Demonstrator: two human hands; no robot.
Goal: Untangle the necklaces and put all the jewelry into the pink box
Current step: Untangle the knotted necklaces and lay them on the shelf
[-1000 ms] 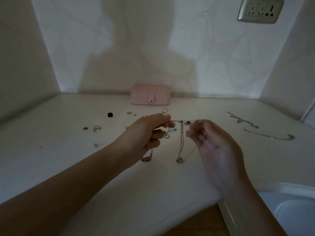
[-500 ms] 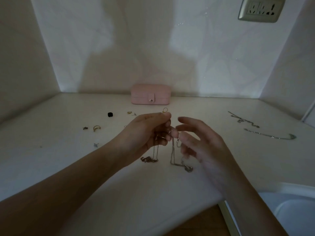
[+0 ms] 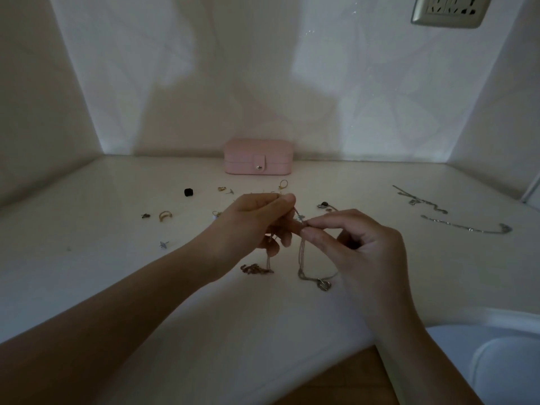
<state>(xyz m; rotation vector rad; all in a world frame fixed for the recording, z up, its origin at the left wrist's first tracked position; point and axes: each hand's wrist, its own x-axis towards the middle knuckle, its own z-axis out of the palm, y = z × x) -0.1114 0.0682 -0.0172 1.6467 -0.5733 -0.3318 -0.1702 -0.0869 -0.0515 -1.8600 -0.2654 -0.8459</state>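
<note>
My left hand (image 3: 257, 220) and my right hand (image 3: 359, 252) meet above the middle of the white table, both pinching a tangle of thin necklace chains (image 3: 301, 247). One chain hangs from the left hand down to a brownish pendant (image 3: 254, 269) on the table. Another drops from the right fingertips to a silver pendant (image 3: 323, 285). The pink box (image 3: 258, 156) stands closed with its snap tab fastened against the back wall. Two separate silver necklaces (image 3: 467, 228) lie stretched out at the right.
Small rings and earrings (image 3: 165, 215) lie scattered left and behind my hands, with a black cube-shaped piece (image 3: 188, 192) among them. A wall socket (image 3: 450, 10) sits top right. The table's front edge runs diagonally; a white basin (image 3: 496, 363) is at bottom right.
My hands came together from holding a chain stretched between them. The right hand now pinches the chains close to the left fingertips. The pendants have dropped onto the table.
</note>
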